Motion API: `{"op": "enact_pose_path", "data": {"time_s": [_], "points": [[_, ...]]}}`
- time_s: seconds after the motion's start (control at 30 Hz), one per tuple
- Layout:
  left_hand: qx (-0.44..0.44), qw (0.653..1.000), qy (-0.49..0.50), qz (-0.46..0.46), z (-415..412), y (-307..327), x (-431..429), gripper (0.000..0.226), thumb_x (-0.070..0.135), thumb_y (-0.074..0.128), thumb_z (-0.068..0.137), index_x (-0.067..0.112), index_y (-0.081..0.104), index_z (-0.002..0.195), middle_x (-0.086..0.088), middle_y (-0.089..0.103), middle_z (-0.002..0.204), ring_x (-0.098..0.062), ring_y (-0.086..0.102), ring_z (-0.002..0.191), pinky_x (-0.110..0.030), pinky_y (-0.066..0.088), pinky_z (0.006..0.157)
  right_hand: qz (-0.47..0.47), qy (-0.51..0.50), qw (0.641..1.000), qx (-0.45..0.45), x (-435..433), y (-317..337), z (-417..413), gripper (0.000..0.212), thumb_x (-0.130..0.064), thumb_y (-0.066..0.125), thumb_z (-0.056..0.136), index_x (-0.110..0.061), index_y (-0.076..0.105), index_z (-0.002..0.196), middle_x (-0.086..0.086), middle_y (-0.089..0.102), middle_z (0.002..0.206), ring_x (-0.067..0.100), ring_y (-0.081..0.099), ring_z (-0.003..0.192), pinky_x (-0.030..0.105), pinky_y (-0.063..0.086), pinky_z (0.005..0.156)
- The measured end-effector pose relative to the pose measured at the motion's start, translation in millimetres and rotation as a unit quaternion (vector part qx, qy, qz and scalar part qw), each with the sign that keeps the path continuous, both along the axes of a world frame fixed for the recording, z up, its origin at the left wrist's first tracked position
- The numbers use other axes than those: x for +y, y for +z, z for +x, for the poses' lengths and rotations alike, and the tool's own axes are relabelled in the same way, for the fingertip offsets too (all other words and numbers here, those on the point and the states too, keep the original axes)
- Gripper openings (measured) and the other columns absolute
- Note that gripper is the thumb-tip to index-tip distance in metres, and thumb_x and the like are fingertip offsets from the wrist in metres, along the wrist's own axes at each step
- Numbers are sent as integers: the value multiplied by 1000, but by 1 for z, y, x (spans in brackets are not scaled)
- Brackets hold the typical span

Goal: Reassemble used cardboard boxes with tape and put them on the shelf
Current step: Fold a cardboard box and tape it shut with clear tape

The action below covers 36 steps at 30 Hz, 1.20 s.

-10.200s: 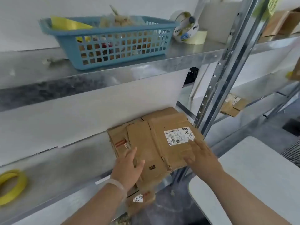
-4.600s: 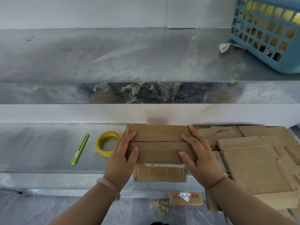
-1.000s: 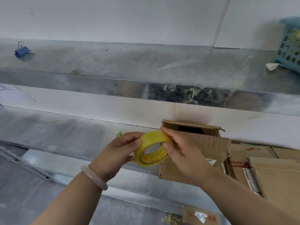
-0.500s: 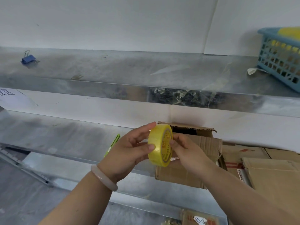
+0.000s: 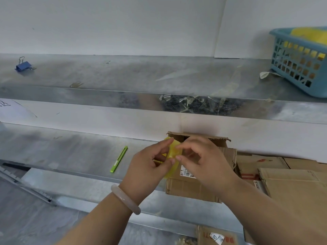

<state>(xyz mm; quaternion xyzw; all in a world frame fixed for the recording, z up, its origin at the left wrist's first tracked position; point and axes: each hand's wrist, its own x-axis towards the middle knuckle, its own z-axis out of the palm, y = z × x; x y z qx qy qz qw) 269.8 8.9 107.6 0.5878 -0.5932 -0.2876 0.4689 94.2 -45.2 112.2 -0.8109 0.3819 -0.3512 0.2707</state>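
Observation:
I hold a yellow tape roll (image 5: 174, 152) edge-on in front of me, above the middle shelf (image 5: 74, 152). My left hand (image 5: 146, 167) grips the roll from the left, fingers curled round its rim. My right hand (image 5: 201, 160) is at the roll's right side with thumb and forefinger pinching at its outer band. Behind my hands a small cardboard box (image 5: 192, 188) stands on the shelf, its top flaps partly up. A stack of flattened cardboard boxes (image 5: 290, 183) lies to its right.
A green utility knife (image 5: 118, 159) lies on the middle shelf left of my hands. On the upper shelf (image 5: 123, 75) sit a blue binder clip (image 5: 23, 65) at left and a blue basket (image 5: 300, 62) at right. More cardboard (image 5: 215, 237) lies below.
The view shifted slightly. I have kept the roll edge-on, and my right fingers have moved up onto its outer band to pinch there. The box has stayed put.

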Motion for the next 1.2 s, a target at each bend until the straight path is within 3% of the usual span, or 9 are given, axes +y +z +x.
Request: {"op": "enact_pose_path", "data": {"time_s": [0.17, 0.4, 0.57, 0.73, 0.8, 0.9, 1.0, 1.1, 1.2], "points": [[-24, 999, -18, 12, 2, -4, -4, 53, 30, 74, 82, 56, 52, 122, 12, 72, 103, -5, 66, 84, -25, 56, 78, 80, -25, 996, -14, -2, 4, 2, 8, -23, 73, 86, -29, 71, 82, -13, 64, 85, 2, 61, 85, 12, 46, 71], [-19, 997, -71, 37, 3, -3, -6, 35, 36, 62, 93, 50, 49, 122, 7, 68, 74, -4, 61, 68, -16, 46, 65, 188, -60, 978, -72, -12, 5, 0, 9, -23, 72, 89, -28, 71, 81, -9, 71, 82, -2, 63, 78, 10, 46, 67], [25, 984, -163, 67, 4, -13, 1, 61, 31, 70, 87, 37, 38, 139, 10, 70, 77, -2, 65, 80, -14, 47, 81, 204, -87, 972, -79, -20, 10, -10, 10, -24, 73, 88, -29, 71, 80, -11, 71, 80, -3, 62, 76, 7, 44, 66], [-26, 989, -145, 34, 8, -17, 3, 70, 50, 71, 76, 35, 41, 137, 11, 71, 88, -7, 66, 90, -12, 46, 85, 220, -124, 961, -112, -23, 7, -15, 4, -27, 77, 84, -27, 73, 82, -10, 74, 83, 10, 69, 85, 33, 55, 84], [-59, 988, -138, 29, 5, -22, 3, 63, 44, 78, 74, 34, 46, 127, 13, 69, 86, -7, 65, 87, -11, 45, 81, 223, -128, 960, -110, -23, 8, -14, 5, -27, 77, 84, -27, 73, 81, -10, 74, 82, 12, 69, 85, 36, 56, 86], [-116, 985, -122, -36, 4, -25, 1, 15, 47, 61, 85, 34, 59, 92, 10, 61, 83, -10, 60, 82, -16, 45, 73, 226, -135, 958, -117, -26, 6, -16, 3, -26, 77, 84, -26, 75, 82, -10, 74, 83, 13, 69, 86, 43, 56, 87], [-81, 987, -136, -36, 10, -24, -3, 31, 46, 48, 89, 20, 57, 74, 5, 54, 74, -11, 54, 72, -25, 43, 65, 250, -139, 950, -126, -27, 4, -19, 5, -24, 75, 86, -26, 76, 81, -2, 75, 82, 20, 71, 83, 41, 59, 81], [14, 991, -130, 1, 14, -17, -7, 28, 46, 46, 84, 24, 51, 66, 4, 45, 66, -10, 45, 64, -27, 36, 61, 311, -123, 926, -173, -21, 3, -14, 8, -14, 70, 90, -13, 75, 83, 6, 72, 71, 16, 68, 65, 31, 61, 65], [-1, 991, -130, 4, 13, -16, -8, 30, 48, 44, 83, 25, 47, 64, 7, 40, 62, -7, 40, 60, -26, 31, 57, 329, -126, 917, -189, -19, 3, -13, 10, -13, 67, 92, -8, 73, 86, 3, 72, 68, 12, 69, 62, 33, 62, 66]]}}
